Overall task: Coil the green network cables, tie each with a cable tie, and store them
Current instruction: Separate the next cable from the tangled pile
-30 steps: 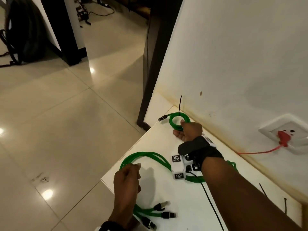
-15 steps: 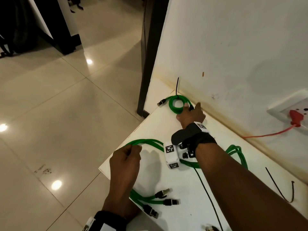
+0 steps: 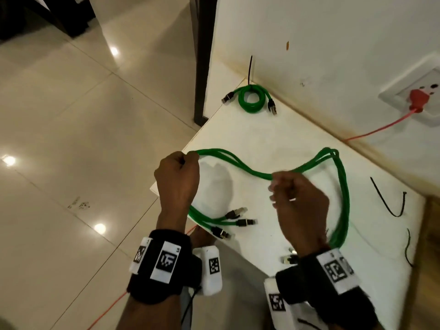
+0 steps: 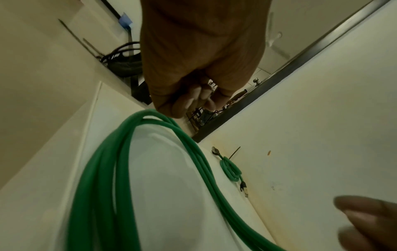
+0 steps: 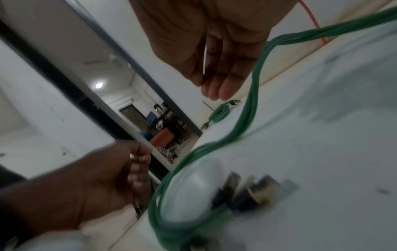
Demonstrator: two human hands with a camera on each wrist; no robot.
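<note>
Left hand (image 3: 177, 179) grips 3 loose green cables (image 3: 238, 160); right hand (image 3: 297, 198), blurred, seemingly loosely curled beside them. 1 tied coil (image 3: 252, 98), 2 spare ties (image 3: 390, 201).

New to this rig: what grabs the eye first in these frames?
The loose green cables draped in a big loop over the white table, with the left hand gripping the loop's left end and the right hand at its middle. Next, the small tied coil in the far corner by the wall, and the red plug in the wall socket.
</note>
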